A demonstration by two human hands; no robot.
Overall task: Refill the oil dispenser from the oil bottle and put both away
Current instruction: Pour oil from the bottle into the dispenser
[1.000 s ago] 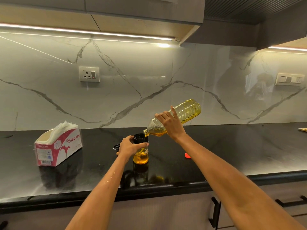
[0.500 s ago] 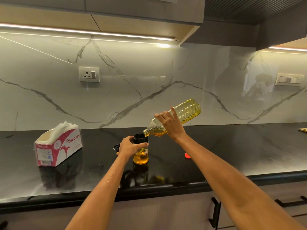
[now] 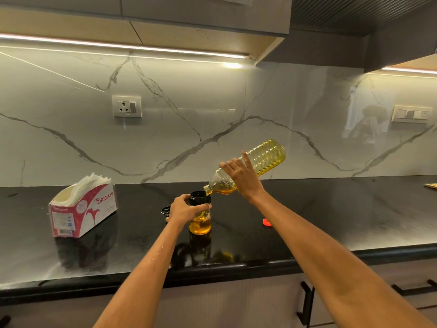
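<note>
A small glass oil dispenser [image 3: 200, 223] with a black collar stands upright on the black counter [image 3: 307, 221], holding yellow oil in its lower part. My left hand [image 3: 183, 209] grips its upper body from the left. My right hand [image 3: 241, 177] holds a clear ribbed oil bottle [image 3: 267, 157], tilted mouth-down to the left, its open neck right over the dispenser's rim. Oil pools at the bottle's neck. A black dispenser lid [image 3: 165, 210] lies just left of my left hand. A red bottle cap [image 3: 266, 222] lies on the counter to the right.
A red and white napkin box [image 3: 82, 209] with white napkins stands on the counter at left. A socket [image 3: 127, 106] and a switch plate [image 3: 411, 114] sit on the marble backsplash. Cabinet handles [image 3: 305, 304] hang below the counter edge. A pale board edge [image 3: 430, 185] shows far right.
</note>
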